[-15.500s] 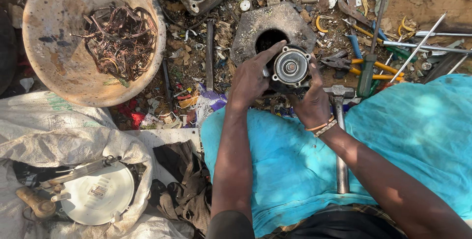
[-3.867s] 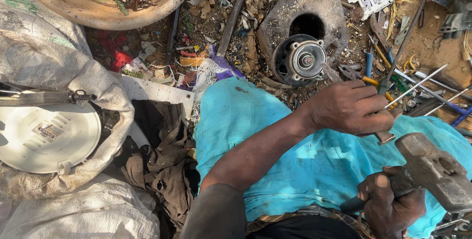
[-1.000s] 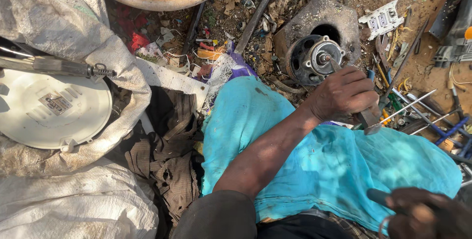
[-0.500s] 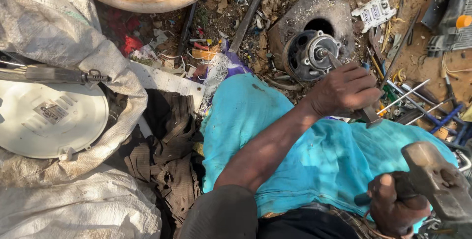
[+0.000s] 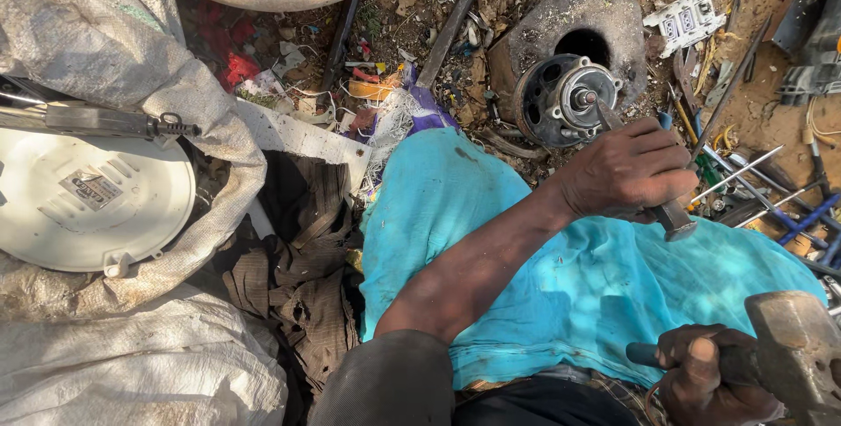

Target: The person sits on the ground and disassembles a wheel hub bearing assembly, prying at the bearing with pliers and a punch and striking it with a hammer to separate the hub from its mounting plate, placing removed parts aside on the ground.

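Turquoise cloth [image 5: 543,277] covers the person's lap and takes up the largest part of the view; grey woven sacks [image 5: 114,67] lie to the left of it, one with a white round plastic lid [image 5: 88,203] resting on it. Beyond the knees stands a grey stone block [image 5: 569,32] with a round hole in its top, and a round metal motor part [image 5: 565,106], apparently a small rotor housing with a central hub, leans against the near face of the block. The left hand [image 5: 626,172] is closed in a full fist around a steel chisel [image 5: 670,216]; the chisel tip rests on or just beside the hub of the motor part, and the struck end projects from the near side of the fist. The right hand [image 5: 701,378] is wrapped tight around the handle of a hammer [image 5: 793,352], held low over the lap and well apart from the chisel. The step in hand is judged to be positioning the chisel for a blow. The next move calls for a firm chisel angle against the hub, a square strike on the struck end, and the left fingers [image 5: 653,159] kept out of the hammer path. Loose rods and scrap tools [image 5: 762,190] lie on the ground to the right.
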